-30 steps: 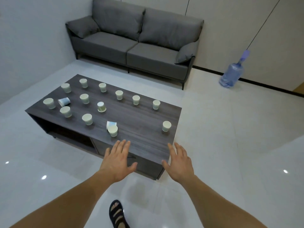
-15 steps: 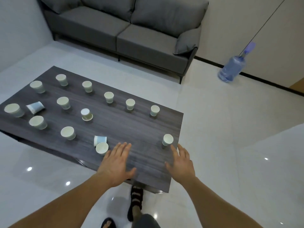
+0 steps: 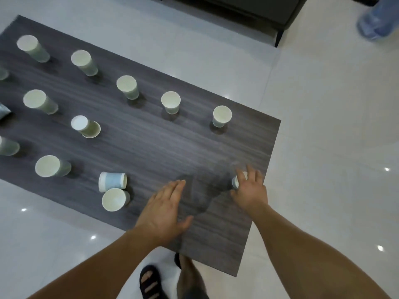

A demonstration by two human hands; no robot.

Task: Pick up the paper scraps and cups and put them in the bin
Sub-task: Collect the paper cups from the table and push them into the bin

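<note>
Several pale paper cups stand on a dark wood coffee table (image 3: 172,147). My right hand (image 3: 250,189) reaches over the cup (image 3: 235,182) near the table's right front corner, fingers spread and covering most of it; a closed grip is not visible. My left hand (image 3: 166,209) hovers flat and open above the table's front edge, holding nothing. To its left a blue-and-white cup (image 3: 112,181) lies on its side beside an upright cup (image 3: 114,199). Another cup (image 3: 85,126) stands upside down. No bin or paper scraps are in view.
A grey sofa's base (image 3: 237,9) runs along the top edge. A blue water bottle (image 3: 375,22) lies on the glossy white floor at the top right. My sandalled foot (image 3: 149,281) is beside the table's near edge.
The view has moved closer and tipped down over the table. My right hand has advanced onto the front right cup. My left hand has stayed open above the table's front.
</note>
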